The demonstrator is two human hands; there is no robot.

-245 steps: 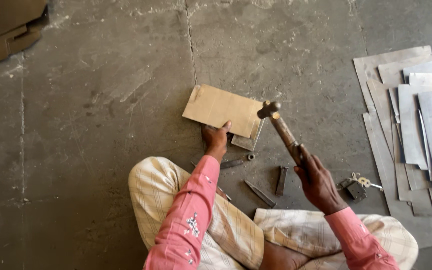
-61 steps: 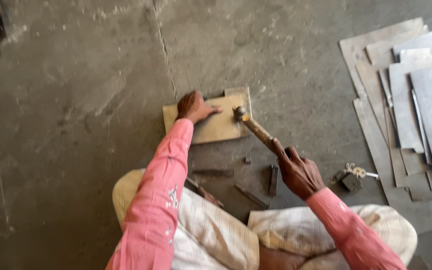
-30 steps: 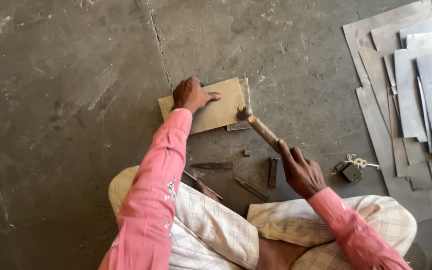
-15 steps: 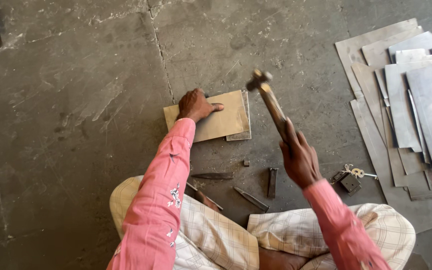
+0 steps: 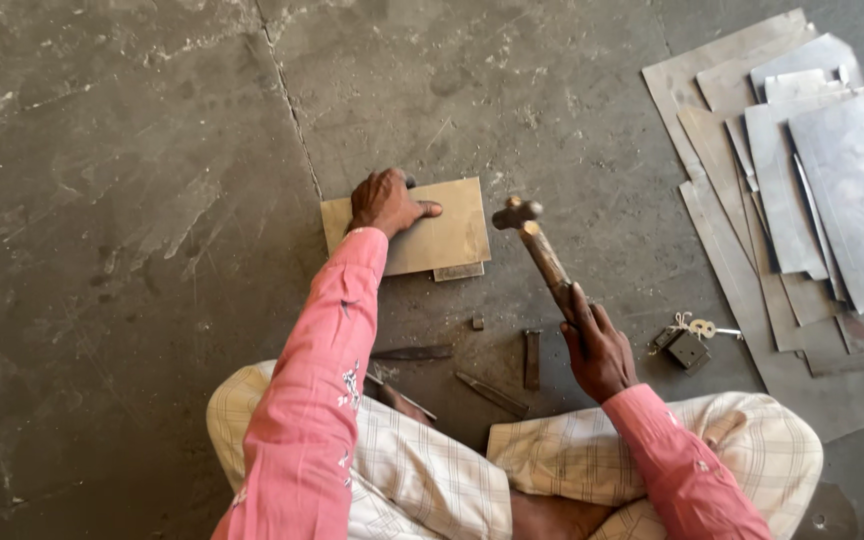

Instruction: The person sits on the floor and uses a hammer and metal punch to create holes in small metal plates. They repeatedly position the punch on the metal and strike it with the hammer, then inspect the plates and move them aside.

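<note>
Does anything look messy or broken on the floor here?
Nothing looks broken. The metal sheets on the right lie in a crooked, overlapping pile, and small tools sit scattered near the knees. The left hand presses the tan plate flat; the right hand holds the hammer.

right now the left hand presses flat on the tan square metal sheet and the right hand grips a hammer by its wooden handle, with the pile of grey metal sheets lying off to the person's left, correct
Not quite. The pile of grey metal sheets lies to the person's right, as the head view shows. The rest holds: the left hand presses flat on the tan square metal sheet, and the right hand grips the hammer by its wooden handle.
</note>
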